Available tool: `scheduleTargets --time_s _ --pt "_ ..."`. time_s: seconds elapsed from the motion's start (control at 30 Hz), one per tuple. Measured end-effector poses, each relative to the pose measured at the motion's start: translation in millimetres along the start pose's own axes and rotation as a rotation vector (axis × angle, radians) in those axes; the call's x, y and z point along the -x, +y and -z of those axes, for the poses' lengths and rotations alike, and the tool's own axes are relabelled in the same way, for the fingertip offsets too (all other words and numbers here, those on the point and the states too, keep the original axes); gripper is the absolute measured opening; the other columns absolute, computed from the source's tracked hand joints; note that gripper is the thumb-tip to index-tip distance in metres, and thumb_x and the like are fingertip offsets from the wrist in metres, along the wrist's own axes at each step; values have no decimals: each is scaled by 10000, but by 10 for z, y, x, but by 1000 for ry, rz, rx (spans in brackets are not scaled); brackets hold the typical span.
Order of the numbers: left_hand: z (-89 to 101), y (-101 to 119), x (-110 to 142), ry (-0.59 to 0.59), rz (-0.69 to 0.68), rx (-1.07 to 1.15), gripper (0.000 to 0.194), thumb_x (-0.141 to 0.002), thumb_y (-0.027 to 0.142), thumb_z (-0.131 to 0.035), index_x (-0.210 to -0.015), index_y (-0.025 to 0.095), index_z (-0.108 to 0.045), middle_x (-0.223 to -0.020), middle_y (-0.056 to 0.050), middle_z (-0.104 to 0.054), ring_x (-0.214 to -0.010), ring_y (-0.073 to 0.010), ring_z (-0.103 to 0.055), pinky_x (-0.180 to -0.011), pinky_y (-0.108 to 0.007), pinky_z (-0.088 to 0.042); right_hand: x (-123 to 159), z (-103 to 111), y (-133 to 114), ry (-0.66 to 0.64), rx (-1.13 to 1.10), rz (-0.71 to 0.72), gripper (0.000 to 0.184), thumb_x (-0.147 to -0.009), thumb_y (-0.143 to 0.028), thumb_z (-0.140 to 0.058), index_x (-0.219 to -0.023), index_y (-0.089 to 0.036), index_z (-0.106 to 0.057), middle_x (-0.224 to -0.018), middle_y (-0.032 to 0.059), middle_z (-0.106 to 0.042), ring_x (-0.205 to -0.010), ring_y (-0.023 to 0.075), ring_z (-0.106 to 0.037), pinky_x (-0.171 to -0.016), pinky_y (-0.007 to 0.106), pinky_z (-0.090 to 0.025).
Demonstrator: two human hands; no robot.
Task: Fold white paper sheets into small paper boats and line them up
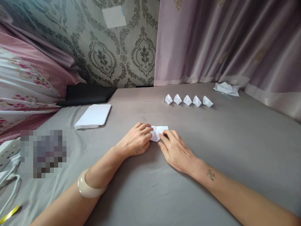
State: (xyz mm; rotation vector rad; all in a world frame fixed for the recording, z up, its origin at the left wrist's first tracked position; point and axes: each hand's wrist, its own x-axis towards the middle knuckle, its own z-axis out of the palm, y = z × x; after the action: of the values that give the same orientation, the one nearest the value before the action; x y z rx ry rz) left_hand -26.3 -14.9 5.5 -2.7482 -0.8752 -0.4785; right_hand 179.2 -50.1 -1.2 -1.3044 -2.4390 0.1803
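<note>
Fingers (145,130) on white paper (155,134), folded, creased.

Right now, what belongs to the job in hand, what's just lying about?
Likely job:
folded white paper being handled
five folded white paper shapes
flat white paper stack

Likely lying about:
flat black item
white plastic power strip
thin yellow strip

Sheet (155,135) between hands (138,139), paper stack (94,115) left, paper shapes (187,100) behind
</note>
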Motion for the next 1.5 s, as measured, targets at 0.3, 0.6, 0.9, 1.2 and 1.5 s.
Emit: scheduleTargets --time_s 0.3,0.6,0.9,1.2,1.5 --pt "44 277 -94 -108 108 219 215 -900 155 -433 -895 148 -647 -874 -65 -672 -844 -189 -617 -786 -333 -480 10 91 303 -60 -114 190 330 -885 -71 -390 -1096 -163 -627 -1195 90 -613 -1097 224 -548 -889 370 -501" --pt "-30 229 -73 -137 394 532 210 -925 268 -486 -907 205 -686 -964 -51 -641 -890 -171 -579 -753 -272 -454 -6 301 363 -203 -173 252 399 -798 -2 -418 -1005 -203 -694 -1113 47 -661 -997 198 -591 -834 342 -488" --pt "41 285 -249 -215 743 603 182 -841 285 -539 -722 168 -611 -736 -1 -591 -648 -127 -505 -587 -245 -363 -22 341 392 -204 -243 253 430 -766 -6 -437 -1006 -233 -711 -1059 38 -680 -954 194 -611 -845 326 -489" --pt "8 240 -275 -249 801 649 186 -809 302 -561 -731 171 -668 -707 -4 -643 -622 -128 -511 -583 -241 -353 -31 345 410 -216 -290 228 409 -776 -19 -425 -990 -231 -702 -959 35 -689 -891 187 -611 -799 310 -474" --pt "17 249 -289 -265 821 655 201 -814 318 -557 -728 177 -671 -670 5 -636 -616 -132 -517 -618 -257 -370 -30 355 407 -267 -210 259 508 -792 -4 -404 -1155 -268 -641 -1128 17 -647 -935 182 -582 -779 315 -450"
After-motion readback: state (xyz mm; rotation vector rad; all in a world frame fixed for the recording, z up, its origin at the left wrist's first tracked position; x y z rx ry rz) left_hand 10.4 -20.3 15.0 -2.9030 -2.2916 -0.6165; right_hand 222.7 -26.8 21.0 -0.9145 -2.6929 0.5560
